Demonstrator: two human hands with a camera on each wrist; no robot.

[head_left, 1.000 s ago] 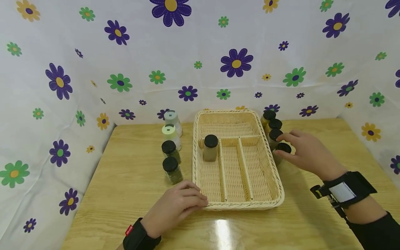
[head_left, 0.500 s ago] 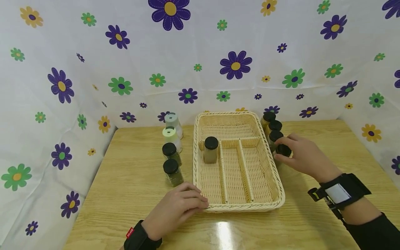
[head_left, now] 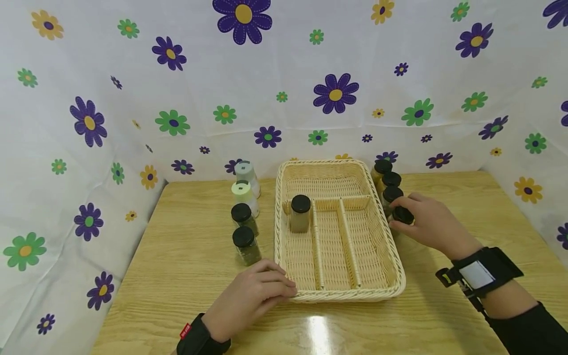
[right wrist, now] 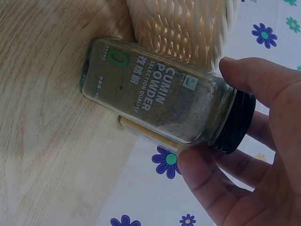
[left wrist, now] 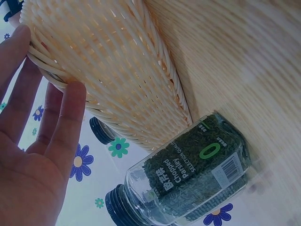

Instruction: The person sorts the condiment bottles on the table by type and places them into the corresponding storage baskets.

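Note:
At the near left corner of a divided wicker basket, my left hand rests its fingertips on the woven rim. A glass jar of chopped parsley stands just beside that hand. To the basket's right, my right hand holds a cumin powder jar near its neck, thumb on one side and fingers on the other. The jar's black cap shows between thumb and fingers, and its base appears to be on the table. A black-capped jar of pale powder stands in the basket's left compartment.
Behind the cumin jar, several black-capped jars line the basket's right side. On the left, another dark green jar, a yellow-lidded shaker and a pale blue-lidded shaker form a row. A flowered cloth hangs behind the wooden table.
My right hand has moved slightly left and closed its thumb and fingers around the nearest right-hand jar. The left hand stays at the basket corner. The head view has shifted a little.

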